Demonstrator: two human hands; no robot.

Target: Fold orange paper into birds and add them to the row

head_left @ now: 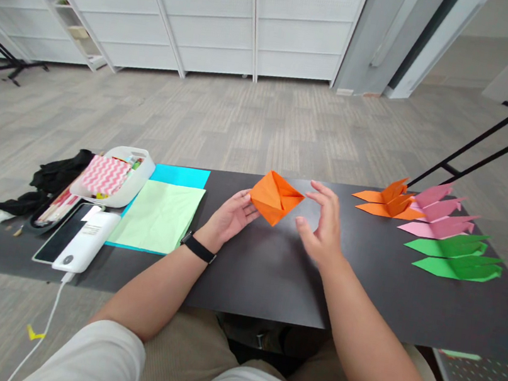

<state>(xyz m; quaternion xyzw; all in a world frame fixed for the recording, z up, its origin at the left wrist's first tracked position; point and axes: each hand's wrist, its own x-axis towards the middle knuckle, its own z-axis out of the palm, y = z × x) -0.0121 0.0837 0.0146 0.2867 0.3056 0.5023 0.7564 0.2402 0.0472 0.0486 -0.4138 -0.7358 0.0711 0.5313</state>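
A folded piece of orange origami paper (274, 199), roughly diamond-shaped with a pocket-like opening on its right side, is raised over the dark table (264, 281). My left hand (232, 218), with a black band on the wrist, grips its left corner between thumb and fingers. To the right of the paper my right hand (324, 223) is apart from it, thumb and fingers spread, nothing between them. Finished-looking folded figures stand at the table's right: orange ones (389, 200), pink ones (444, 214) and green ones (456, 258).
At the left lie light green paper sheets (159, 214) over blue paper (184, 176). Beside them are a white container (142, 170) with a pink zigzag-patterned packet, a phone (63, 235), a white power bank (86, 242) with a cable, and black cloth (60, 173).
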